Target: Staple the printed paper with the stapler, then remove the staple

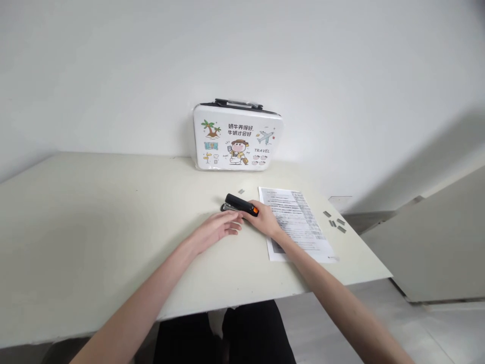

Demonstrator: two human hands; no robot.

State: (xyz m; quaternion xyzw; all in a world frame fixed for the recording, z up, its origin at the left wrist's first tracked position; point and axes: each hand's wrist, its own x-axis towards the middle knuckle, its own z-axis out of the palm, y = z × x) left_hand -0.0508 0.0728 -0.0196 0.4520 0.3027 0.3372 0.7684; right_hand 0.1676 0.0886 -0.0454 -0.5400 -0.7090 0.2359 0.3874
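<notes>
A black stapler [239, 202] with an orange part at its rear end is tilted just above the table, front end pointing left. My right hand [264, 218] is closed around its rear end. My left hand [220, 225] is beside the stapler's near side, palm down, fingers stretched toward it. Its fingertips meet or overlap the stapler's lower edge; whether they press on it I cannot tell. A printed sheet of paper [293, 222] lies partly under my right wrist. Just behind the stapler is a small strip of staples [241, 191].
Several staple strips [332, 223] lie near the right edge of the white table [94, 227]. A white carry case [238, 136] with cartoon prints stands at the back against the wall. To the right, below the table's edge, is a pale panel [435, 237].
</notes>
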